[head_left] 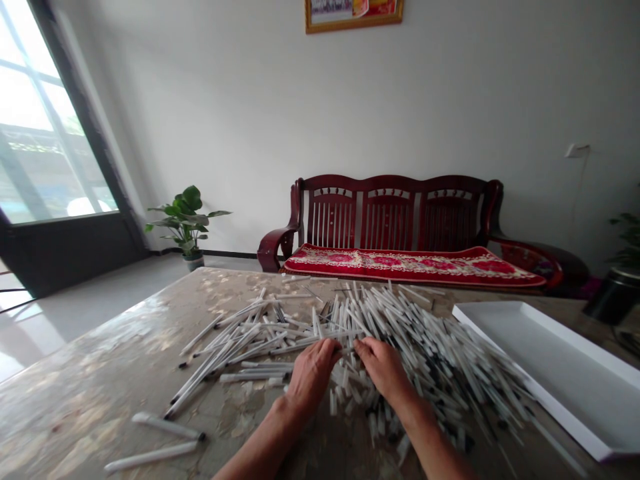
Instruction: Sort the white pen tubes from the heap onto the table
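Observation:
My left hand and my right hand are close together over the table, thumbs and fingertips pinched towards each other. A small pale pen part shows between the fingertips; its ends are hidden by my fingers. Right of my hands spreads a large heap of translucent white pen barrels mixed with dark pieces. To the left lies a looser pile of slim pens with black tips. Short clear caps are scattered under and between my wrists.
A shallow white tray lies at the right of the patterned table. Two separate pens lie near the front left. Beyond the table stand a dark red wooden bench and a potted plant.

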Motion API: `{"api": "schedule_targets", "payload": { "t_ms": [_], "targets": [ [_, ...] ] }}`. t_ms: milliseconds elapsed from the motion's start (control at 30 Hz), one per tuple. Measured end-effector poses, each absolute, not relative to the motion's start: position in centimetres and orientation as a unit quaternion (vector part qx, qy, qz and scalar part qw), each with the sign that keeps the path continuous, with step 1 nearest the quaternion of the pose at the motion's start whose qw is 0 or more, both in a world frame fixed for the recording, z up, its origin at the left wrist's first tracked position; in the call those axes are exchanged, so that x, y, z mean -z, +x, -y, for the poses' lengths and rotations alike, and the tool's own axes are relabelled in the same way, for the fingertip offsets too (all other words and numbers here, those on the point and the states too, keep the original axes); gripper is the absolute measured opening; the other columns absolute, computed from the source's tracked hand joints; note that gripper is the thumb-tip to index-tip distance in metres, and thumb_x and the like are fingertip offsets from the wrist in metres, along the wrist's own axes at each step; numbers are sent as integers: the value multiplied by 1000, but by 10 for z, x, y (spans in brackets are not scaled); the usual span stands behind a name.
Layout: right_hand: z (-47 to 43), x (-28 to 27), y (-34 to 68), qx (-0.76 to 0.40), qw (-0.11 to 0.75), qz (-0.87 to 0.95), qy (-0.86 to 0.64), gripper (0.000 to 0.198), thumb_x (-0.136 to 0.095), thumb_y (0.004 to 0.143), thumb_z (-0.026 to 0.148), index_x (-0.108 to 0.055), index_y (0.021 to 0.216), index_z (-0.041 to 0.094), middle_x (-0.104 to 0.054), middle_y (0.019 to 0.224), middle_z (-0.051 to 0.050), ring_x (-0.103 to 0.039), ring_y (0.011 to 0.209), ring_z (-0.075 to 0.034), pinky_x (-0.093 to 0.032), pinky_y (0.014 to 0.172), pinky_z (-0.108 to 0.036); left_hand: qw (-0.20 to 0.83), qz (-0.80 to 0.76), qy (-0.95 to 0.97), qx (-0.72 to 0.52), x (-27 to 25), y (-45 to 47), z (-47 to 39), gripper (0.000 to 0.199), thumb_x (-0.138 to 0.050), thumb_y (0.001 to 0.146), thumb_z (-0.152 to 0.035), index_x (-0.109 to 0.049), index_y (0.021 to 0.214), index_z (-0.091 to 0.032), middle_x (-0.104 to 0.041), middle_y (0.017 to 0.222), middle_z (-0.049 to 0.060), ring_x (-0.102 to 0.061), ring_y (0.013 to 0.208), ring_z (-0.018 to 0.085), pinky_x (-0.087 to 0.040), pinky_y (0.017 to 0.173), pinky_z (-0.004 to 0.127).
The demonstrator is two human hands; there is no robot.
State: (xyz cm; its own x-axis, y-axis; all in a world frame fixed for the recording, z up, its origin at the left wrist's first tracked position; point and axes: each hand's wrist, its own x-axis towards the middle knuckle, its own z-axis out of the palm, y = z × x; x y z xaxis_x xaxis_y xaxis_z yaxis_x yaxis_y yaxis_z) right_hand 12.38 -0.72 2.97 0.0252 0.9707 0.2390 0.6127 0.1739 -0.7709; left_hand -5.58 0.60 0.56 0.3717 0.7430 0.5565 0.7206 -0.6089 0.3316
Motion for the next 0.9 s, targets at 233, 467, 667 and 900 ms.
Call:
{"api": "schedule_targets", "payload": {
  "t_ms": [233, 467, 667, 900],
  "targets": [
    [6, -32, 125, -320, 451, 639, -535, 33, -55, 80, 45, -71, 92, 18, -72, 84, -4, -64, 73, -18, -46, 65, -25, 30, -445, 826, -344, -5, -56, -7, 7, -52, 90, -21, -59, 92, -22, -70, 83, 3, -66, 73, 18, -49, 69, 27],
    [6, -32, 125, -277, 398, 649, -587, 34, -51, 81, 46, -65, 68, 18, -63, 59, -1, -57, 60, -16, -40, 58, -25, 13, -435, 830, -349, -4, -54, -7, 8, -52, 90, -21, -60, 90, -23, -69, 80, 1, -65, 72, 17, -48, 68, 26],
    [5, -30, 126, -327, 425, 616, -576, 38, -49, 83, 52, -67, 82, 18, -68, 70, -2, -62, 61, -16, -42, 55, -23, 20, -441, 826, -351, -5, -54, -7, 7, -53, 90, -21, -59, 90, -22, -69, 82, 3, -65, 73, 18, -48, 68, 27],
    [4, -29, 127, -320, 411, 630, -576, 32, -52, 80, 45, -63, 66, 19, -63, 57, 0, -58, 54, -14, -40, 52, -22, 43, -431, 823, -367, -5, -52, -7, 8, -54, 88, -21, -61, 90, -23, -70, 81, 2, -66, 73, 18, -48, 68, 25]
  ]
}}
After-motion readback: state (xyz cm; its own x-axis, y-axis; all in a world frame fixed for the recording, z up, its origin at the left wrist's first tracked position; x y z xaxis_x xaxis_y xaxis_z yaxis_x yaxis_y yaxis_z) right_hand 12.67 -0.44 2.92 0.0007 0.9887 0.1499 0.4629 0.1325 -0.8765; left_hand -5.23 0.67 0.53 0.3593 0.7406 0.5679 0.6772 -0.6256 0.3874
